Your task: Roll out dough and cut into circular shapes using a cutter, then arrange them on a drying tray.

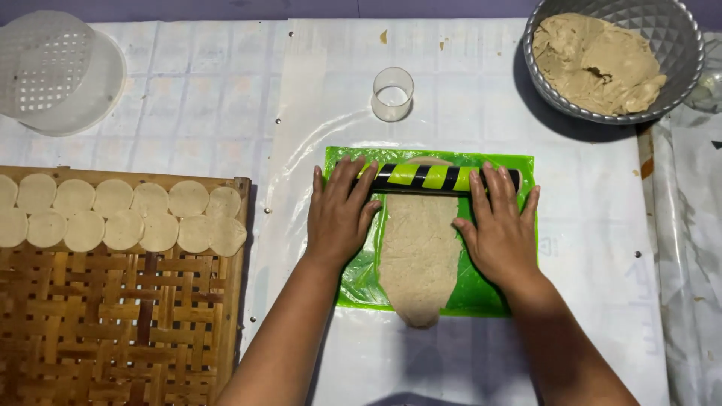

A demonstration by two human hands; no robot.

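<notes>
My left hand [340,214] and right hand [500,222] lie flat, palms down, on the two ends of a roller [429,178] striped black and green, my fingers [353,177] stretched forward and slightly spread over it rather than curled around it. The roller lies crosswise at the far end of a long strip of dough [417,263], which rests on a green sheet [474,289] in the middle of the desk [587,225]; its near end overhangs the sheet. A clear cup [392,94] stands just beyond the sheet. A grey bowl [677,83] of dough sits far right. On my left, a woven tray [113,323] carries two rows of discs [120,218].
</notes>
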